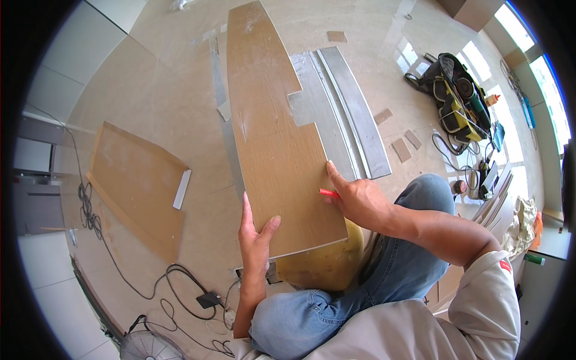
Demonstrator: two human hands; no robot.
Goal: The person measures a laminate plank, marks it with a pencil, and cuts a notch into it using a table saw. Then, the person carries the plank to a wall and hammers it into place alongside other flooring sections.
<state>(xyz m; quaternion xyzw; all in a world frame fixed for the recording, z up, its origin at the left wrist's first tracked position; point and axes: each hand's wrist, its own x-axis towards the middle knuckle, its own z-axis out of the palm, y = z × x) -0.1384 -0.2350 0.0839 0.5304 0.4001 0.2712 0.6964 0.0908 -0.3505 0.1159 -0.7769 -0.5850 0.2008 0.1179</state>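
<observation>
Head view shows a long, light-brown, wood-grained flat board [282, 174] with a notched right edge, lying above a grey, grooved metallic panel [363, 126]. The left hand [255, 249] has thumb and forefinger spread at the board's left side; whether it grips, I cannot tell. The right hand [364, 204] is closed around a thin red stick [329, 193], its forefinger stretched along the board's right edge.

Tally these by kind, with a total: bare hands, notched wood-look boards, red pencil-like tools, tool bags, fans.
Left hand and right hand: 2
Notched wood-look board: 1
Red pencil-like tool: 1
Tool bag: 1
Fan: 1
Total: 6
</observation>
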